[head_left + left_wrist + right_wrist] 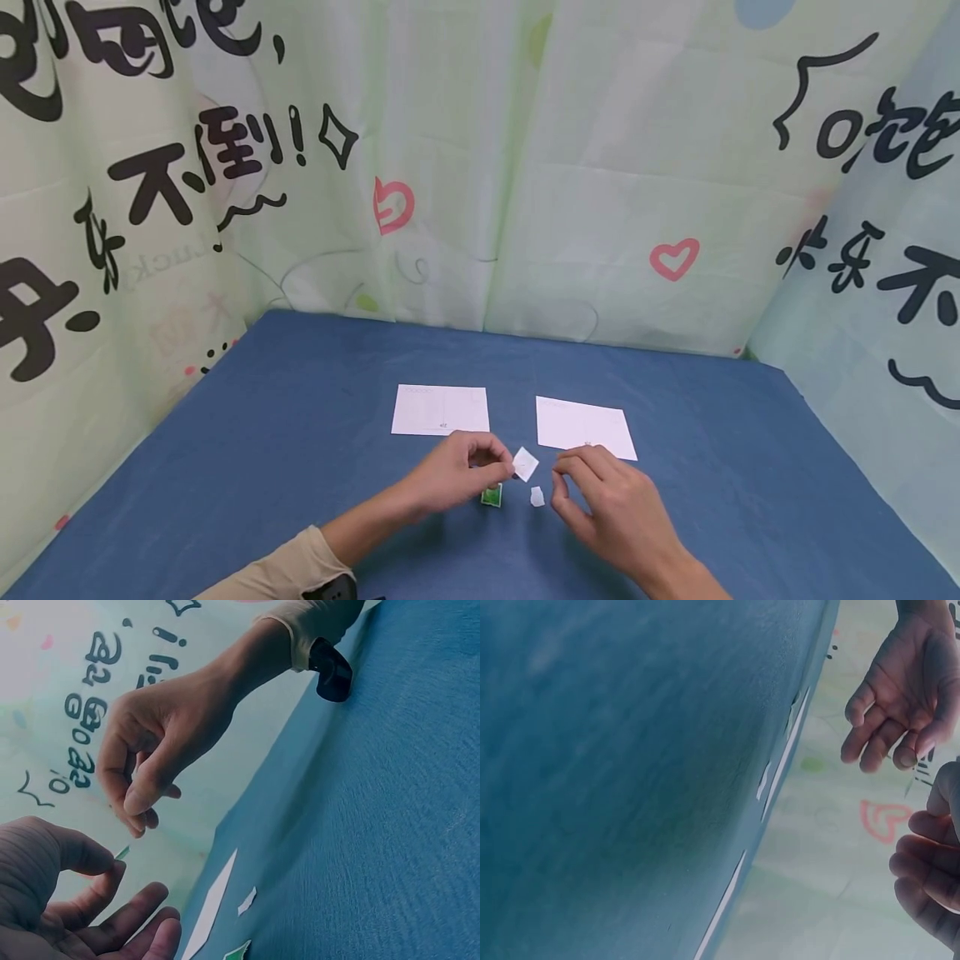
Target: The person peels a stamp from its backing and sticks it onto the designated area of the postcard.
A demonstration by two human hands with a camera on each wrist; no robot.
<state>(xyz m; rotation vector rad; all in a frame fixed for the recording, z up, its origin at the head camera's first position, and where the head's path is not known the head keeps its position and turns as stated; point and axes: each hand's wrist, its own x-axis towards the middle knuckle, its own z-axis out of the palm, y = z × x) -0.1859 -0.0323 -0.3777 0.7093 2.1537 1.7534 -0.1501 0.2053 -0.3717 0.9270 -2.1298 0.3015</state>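
Note:
My left hand (461, 471) pinches a small square stamp (525, 464) between thumb and index finger, its white side up. In the left wrist view the stamp (122, 853) is almost edge-on, with a green tint. Just to the right, apart from it, my right hand (615, 508) hovers with loosely curled fingers and nothing visible in them. Below the hands, a green stamp (491, 497) with a white border lies on the table, partly under the left hand. A small white paper scrap (537, 497) lies between the hands.
Two white printed cards (442, 410) (583, 427) lie side by side beyond the hands on the blue tablecloth (300, 433). A pale curtain (570, 167) with black lettering and hearts surrounds the table's back and sides. A black device (333, 588) sits at the left sleeve.

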